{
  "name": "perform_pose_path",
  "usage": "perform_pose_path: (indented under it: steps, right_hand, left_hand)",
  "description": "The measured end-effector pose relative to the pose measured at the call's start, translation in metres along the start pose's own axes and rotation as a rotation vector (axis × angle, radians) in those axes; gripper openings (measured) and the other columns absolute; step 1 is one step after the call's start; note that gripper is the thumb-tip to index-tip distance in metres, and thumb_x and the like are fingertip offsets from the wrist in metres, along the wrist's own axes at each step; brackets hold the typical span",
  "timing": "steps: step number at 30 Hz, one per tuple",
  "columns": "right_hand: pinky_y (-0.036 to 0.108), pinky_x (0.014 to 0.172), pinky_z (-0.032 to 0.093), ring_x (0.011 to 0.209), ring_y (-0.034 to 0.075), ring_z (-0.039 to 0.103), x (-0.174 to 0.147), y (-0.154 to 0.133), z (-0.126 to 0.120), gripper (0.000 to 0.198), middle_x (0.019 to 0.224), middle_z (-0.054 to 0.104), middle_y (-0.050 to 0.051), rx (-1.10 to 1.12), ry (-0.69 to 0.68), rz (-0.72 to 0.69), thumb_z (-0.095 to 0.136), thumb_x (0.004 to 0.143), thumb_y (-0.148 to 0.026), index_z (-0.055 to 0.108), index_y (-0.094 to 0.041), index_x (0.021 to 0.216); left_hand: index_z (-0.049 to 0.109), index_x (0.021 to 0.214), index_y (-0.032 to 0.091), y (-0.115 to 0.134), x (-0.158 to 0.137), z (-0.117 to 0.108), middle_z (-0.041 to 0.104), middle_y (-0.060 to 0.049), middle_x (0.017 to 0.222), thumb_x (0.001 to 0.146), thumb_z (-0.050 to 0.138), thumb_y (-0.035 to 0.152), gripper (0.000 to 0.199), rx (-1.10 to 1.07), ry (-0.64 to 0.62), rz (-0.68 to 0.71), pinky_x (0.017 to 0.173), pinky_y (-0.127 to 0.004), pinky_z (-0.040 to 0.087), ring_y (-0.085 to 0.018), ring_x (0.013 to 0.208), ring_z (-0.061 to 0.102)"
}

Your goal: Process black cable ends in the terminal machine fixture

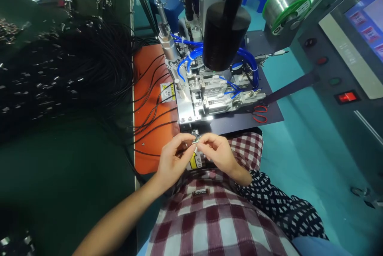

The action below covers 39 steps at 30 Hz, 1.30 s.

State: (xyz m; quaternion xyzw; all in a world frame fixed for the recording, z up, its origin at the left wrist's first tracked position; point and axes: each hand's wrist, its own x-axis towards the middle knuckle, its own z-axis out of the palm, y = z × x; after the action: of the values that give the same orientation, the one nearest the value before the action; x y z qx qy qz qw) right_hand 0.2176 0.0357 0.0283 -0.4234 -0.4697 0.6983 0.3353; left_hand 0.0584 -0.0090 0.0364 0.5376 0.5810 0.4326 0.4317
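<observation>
My left hand [173,159] and my right hand [218,153] meet just in front of the machine's near edge, fingertips almost touching. Between them are thin light-coloured wires [196,141], apparently the stripped end of a black cable that runs under my left fingers. My left thumb and forefinger pinch the cable by its end. With thumb and forefinger closed too, my right hand grips the fine wires. Beyond my fingertips stands the bench machine [209,100] with metal slides and blue air hoses. Just below the fingers a yellow-and-white label [196,161] shows.
Several black cables [152,116] cross the orange plate [146,164] from a large cable bundle [98,60] on the left table. Red-handled scissors [259,114] lie right of the machine. A solder wire spool [284,6], black cylinder [226,36] and control panel [344,60] stand around it.
</observation>
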Motion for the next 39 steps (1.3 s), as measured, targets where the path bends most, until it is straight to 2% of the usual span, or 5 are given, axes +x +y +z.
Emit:
perform_pose_path:
  steps: [5,10,23,29,39]
  right_hand:
    - [0.022,0.048,0.035,0.053,0.008,0.045,-0.005,0.004,0.003,0.013,0.068,0.056,-0.002,-0.145,0.059,-0.162,0.064,0.084,-0.026,0.062,-0.017,0.075]
    - [0.023,0.054,0.04,0.06,0.01,0.049,-0.008,0.005,0.007,0.012,0.069,0.057,-0.001,-0.29,0.129,-0.29,0.062,0.084,-0.021,0.06,-0.018,0.073]
    - [0.024,0.058,0.044,0.062,0.012,0.054,-0.004,0.012,0.021,0.012,0.07,0.061,0.001,-0.355,0.162,-0.303,0.059,0.085,-0.021,0.06,-0.018,0.073]
    - [0.024,0.058,0.045,0.063,0.012,0.056,0.0,0.005,0.007,0.006,0.076,0.065,0.002,-0.28,0.123,-0.23,0.065,0.083,-0.023,0.066,-0.017,0.082]
    - [0.024,0.054,0.041,0.057,0.011,0.052,0.002,0.0,0.014,0.008,0.066,0.06,-0.001,-0.196,0.147,-0.179,0.065,0.078,-0.021,0.062,-0.017,0.071]
  left_hand:
    - [0.068,0.088,0.02,0.004,0.002,0.0,0.063,-0.002,0.086,0.085,0.064,0.019,0.005,0.089,0.043,0.123,0.064,-0.023,0.047,-0.013,0.077,0.059]
    - [0.068,0.086,0.02,0.01,-0.001,0.002,0.063,-0.001,0.084,0.085,0.063,0.018,0.006,0.096,0.087,0.105,0.064,-0.023,0.047,-0.012,0.077,0.058]
    - [0.063,0.078,0.017,0.005,0.001,0.006,0.053,0.003,0.067,0.082,0.067,0.029,0.013,-0.379,0.135,-0.32,0.046,-0.019,0.032,-0.006,0.051,0.04]
    - [0.063,0.079,0.017,0.006,-0.001,0.006,0.052,0.005,0.059,0.081,0.068,0.03,0.014,-0.422,0.121,-0.366,0.046,-0.017,0.034,-0.006,0.05,0.042]
    - [0.064,0.08,0.017,0.005,0.0,0.007,0.06,0.002,0.067,0.08,0.067,0.03,0.013,-0.34,0.122,-0.336,0.049,-0.018,0.04,-0.008,0.055,0.051]
